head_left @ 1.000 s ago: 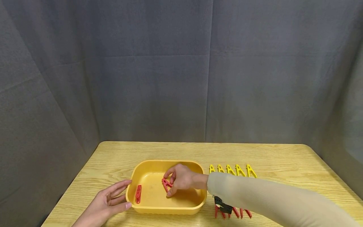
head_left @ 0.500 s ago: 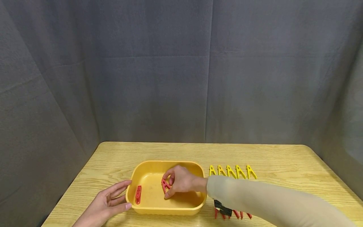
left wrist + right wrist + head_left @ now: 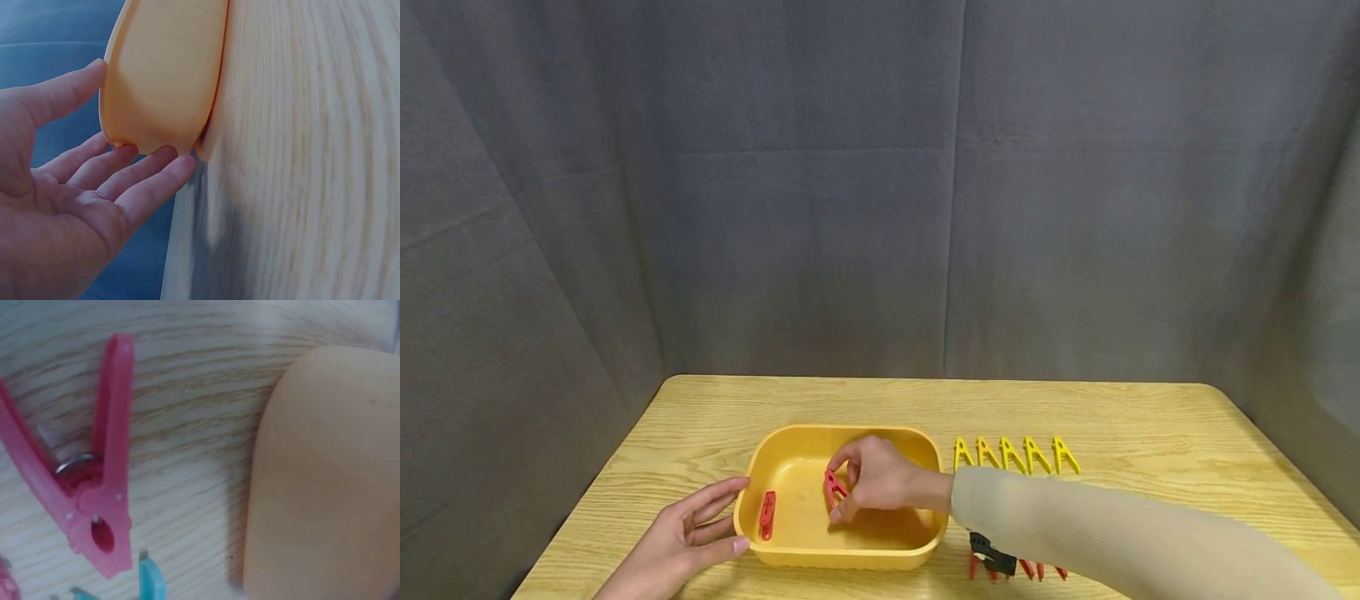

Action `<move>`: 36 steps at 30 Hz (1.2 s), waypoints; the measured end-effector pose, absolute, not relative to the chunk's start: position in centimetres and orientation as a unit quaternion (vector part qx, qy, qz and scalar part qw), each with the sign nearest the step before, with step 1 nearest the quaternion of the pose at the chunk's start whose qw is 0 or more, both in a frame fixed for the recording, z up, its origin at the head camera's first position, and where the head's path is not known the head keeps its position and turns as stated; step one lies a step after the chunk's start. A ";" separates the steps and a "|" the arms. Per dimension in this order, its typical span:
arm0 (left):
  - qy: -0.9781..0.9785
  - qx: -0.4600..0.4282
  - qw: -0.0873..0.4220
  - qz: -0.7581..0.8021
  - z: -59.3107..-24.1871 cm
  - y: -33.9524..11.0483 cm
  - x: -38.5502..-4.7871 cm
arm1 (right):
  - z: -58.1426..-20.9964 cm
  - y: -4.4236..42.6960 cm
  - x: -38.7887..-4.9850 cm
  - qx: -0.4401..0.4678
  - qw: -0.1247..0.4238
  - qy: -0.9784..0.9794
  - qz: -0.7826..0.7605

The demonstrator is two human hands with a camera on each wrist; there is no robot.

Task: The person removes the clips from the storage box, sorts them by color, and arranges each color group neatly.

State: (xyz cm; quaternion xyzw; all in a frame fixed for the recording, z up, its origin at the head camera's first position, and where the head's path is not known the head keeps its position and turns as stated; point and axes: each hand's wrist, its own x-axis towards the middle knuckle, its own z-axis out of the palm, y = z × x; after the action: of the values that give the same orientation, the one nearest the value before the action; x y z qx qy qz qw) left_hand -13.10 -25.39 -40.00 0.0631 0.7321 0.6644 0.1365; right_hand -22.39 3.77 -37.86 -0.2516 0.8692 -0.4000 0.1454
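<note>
In the head view a yellow plastic bin (image 3: 842, 560) stands on the table. My left hand (image 3: 677, 533) spans its left end, fingertips and thumb touching the outside with the fingers only slightly bent; the left wrist view shows this hand (image 3: 81, 181) against the bin (image 3: 162, 69). Inside the bin, my right hand (image 3: 883, 479) pinches a red clothespin (image 3: 832, 490) between thumb and fingers, partly covered by them. Another red clothespin (image 3: 767, 515) lies on the bin's floor near the left wall. The right hand is outside the right wrist view.
Right of the bin, several yellow clothespins (image 3: 1009, 456) lie in a row. Red ones (image 3: 1026, 569) lie nearer, partly hidden by the right sleeve (image 3: 1075, 517) and black wrist strap. The right wrist view has a pink-red clothespin (image 3: 100, 481) and blue pieces (image 3: 152, 581) beside the bin (image 3: 325, 475).
My right hand has shifted slightly left inside the bin, with the red clothespin in its fingers. The left hand stays at the bin's left end.
</note>
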 end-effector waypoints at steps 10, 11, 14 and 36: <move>0.734 0.053 0.150 0.660 -39.9 -25.4 -13.3 | -35.5 5.1 -20.8 -0.244 0.124 0.858 -0.434; 0.736 0.050 0.150 0.658 -39.9 -25.4 -13.4 | -35.3 5.3 -20.7 -0.245 0.121 0.858 -0.434; 0.739 0.044 0.153 0.654 -40.0 -25.5 -13.5 | -34.6 5.9 -20.3 -0.244 0.104 0.863 -0.430; 0.732 0.076 0.141 0.662 -40.3 -26.0 -13.6 | -32.6 11.9 -16.6 -0.183 0.043 0.863 -0.469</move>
State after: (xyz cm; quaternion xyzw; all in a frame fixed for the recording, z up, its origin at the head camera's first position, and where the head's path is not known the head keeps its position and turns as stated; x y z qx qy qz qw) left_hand -13.64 -25.96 -40.30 0.0760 0.7322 0.6620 0.1410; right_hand -16.60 11.85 -32.57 -0.1825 0.8632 -0.4688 0.0425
